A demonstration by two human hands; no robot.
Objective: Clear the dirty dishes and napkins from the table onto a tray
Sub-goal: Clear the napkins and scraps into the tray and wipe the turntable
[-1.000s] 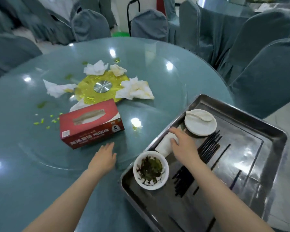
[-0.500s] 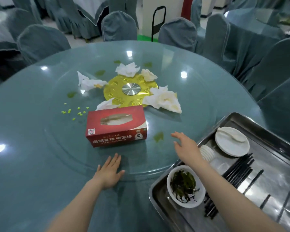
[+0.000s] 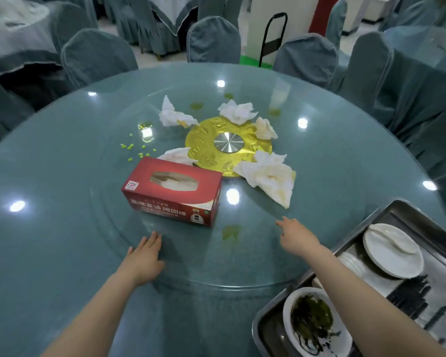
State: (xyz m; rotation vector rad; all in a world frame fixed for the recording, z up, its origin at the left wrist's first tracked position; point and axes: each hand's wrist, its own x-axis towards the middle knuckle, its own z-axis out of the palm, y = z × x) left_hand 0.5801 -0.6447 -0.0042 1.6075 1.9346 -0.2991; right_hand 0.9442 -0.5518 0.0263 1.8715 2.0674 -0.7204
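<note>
Several crumpled white napkins lie around the gold hub (image 3: 228,146) of the glass turntable; the largest napkin (image 3: 269,177) is nearest my right hand. My right hand (image 3: 295,237) reaches over the glass toward it, fingers apart, holding nothing. My left hand (image 3: 144,257) rests flat on the turntable's rim, empty. The metal tray (image 3: 397,215) at lower right holds a white bowl (image 3: 313,323) of dark leaves, a white plate (image 3: 393,251) with a spoon, a ribbed white cup (image 3: 352,262) on its side and black chopsticks (image 3: 410,296).
A red tissue box (image 3: 174,190) stands on the turntable between my hands and the hub. Green crumbs (image 3: 137,149) and smears (image 3: 229,231) dot the glass. Covered chairs (image 3: 213,41) ring the round table (image 3: 36,176); a black stand (image 3: 273,39) is behind.
My right hand has let go of the white cup in the tray and moved out over the glass toward the large napkin. The view has shifted up and left.
</note>
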